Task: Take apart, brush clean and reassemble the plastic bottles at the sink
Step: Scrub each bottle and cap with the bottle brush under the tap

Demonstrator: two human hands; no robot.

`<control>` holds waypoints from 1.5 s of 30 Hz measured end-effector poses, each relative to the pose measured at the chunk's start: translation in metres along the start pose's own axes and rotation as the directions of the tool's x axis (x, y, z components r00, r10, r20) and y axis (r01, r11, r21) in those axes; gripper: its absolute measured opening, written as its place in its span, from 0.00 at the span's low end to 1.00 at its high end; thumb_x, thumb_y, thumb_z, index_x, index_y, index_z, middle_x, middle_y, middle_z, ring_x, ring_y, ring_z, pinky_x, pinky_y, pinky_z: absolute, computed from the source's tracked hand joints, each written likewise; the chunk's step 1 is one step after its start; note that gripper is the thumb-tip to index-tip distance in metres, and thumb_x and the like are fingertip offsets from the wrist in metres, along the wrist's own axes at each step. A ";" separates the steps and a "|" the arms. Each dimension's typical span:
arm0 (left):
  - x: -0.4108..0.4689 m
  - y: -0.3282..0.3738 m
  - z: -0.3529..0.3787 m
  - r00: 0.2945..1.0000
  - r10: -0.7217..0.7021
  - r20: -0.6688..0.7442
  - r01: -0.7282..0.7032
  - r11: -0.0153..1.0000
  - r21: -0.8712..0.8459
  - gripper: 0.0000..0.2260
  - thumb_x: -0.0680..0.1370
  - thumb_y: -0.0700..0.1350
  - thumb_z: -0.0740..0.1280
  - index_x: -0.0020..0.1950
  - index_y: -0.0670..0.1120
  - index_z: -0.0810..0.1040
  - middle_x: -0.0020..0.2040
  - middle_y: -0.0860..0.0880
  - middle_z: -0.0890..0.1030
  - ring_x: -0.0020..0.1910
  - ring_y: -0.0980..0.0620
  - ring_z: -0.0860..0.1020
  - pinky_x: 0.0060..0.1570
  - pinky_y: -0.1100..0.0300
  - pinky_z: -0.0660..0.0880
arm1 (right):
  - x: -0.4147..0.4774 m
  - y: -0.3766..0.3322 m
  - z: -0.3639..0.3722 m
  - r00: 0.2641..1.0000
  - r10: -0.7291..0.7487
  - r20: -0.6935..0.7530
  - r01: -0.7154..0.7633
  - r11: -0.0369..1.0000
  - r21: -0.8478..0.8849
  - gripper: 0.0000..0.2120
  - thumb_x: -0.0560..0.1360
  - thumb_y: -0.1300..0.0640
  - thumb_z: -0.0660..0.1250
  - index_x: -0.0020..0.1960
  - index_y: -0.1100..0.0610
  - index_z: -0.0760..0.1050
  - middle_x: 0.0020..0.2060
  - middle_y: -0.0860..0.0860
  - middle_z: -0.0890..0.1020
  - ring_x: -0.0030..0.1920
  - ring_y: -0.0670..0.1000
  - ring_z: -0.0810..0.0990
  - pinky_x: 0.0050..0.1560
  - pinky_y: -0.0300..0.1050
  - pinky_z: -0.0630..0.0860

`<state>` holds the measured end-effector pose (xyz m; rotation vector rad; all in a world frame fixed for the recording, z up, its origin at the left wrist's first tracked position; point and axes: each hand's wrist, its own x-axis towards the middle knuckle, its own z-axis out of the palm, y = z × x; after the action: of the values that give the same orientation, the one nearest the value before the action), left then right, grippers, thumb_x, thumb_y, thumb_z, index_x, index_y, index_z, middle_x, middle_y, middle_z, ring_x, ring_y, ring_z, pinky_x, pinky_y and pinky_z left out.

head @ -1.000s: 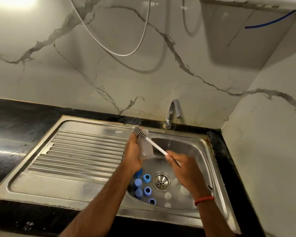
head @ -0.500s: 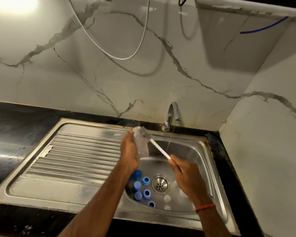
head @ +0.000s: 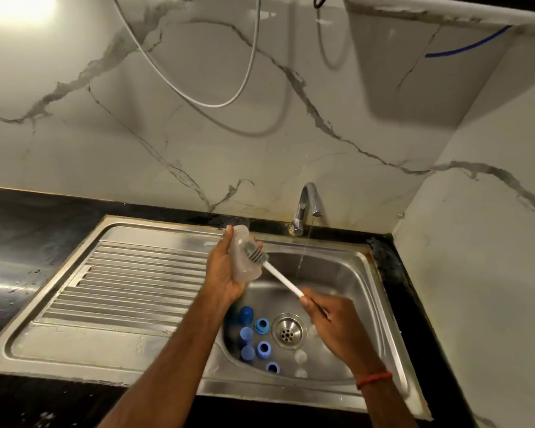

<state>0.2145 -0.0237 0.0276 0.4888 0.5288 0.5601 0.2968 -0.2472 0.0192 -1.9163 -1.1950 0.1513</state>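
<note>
My left hand (head: 221, 273) grips a clear plastic bottle (head: 241, 261) above the left edge of the sink basin (head: 346, 273). My right hand (head: 331, 322) holds the white handle of a bottle brush (head: 278, 274); its grey bristles lie against the bottle's side. Several blue caps and rings (head: 261, 341) sit on the basin floor left of the drain (head: 288, 331). Pale clear parts (head: 300, 355) lie below the drain.
The tap (head: 305, 208) runs a thin stream of water into the basin. A ribbed steel drainboard (head: 130, 282) spreads to the left, with black countertop (head: 19, 230) around it. A marble wall closes the right side.
The brush head has slid down from the bottle's top end to its side. The bottle has tilted more upright in my left hand, and my right hand has dropped slightly.
</note>
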 end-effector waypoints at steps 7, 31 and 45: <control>-0.005 -0.014 0.004 0.998 -0.020 -0.063 0.026 0.996 0.089 0.17 0.80 0.56 0.66 0.57 0.43 0.81 0.46 0.44 0.83 0.41 0.49 0.81 0.41 0.54 0.78 | 0.014 0.000 0.004 0.997 -0.030 -0.077 0.017 0.987 -0.161 0.12 0.81 0.50 0.63 0.60 0.51 0.81 0.32 0.46 0.79 0.31 0.45 0.77 0.32 0.40 0.74; 0.006 -0.012 0.006 0.998 -0.044 -0.054 0.048 0.995 0.088 0.34 0.69 0.67 0.72 0.64 0.44 0.76 0.45 0.44 0.80 0.42 0.47 0.79 0.42 0.51 0.79 | -0.003 0.012 -0.006 0.999 -0.013 0.036 0.014 1.000 -0.020 0.11 0.79 0.47 0.64 0.58 0.45 0.80 0.34 0.45 0.81 0.35 0.47 0.79 0.36 0.44 0.76; 0.014 -0.028 0.016 0.978 -0.039 -0.206 0.058 0.994 0.089 0.26 0.79 0.62 0.64 0.67 0.43 0.78 0.54 0.42 0.83 0.51 0.44 0.82 0.45 0.47 0.79 | 0.008 0.033 -0.017 0.998 0.058 -0.021 -0.059 0.998 -0.004 0.10 0.80 0.50 0.66 0.59 0.40 0.80 0.34 0.48 0.81 0.35 0.46 0.80 0.38 0.48 0.79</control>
<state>0.2442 -0.0407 0.0198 0.5100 0.7639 0.5430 0.3320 -0.2569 0.0090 -1.9529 -1.1270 0.1598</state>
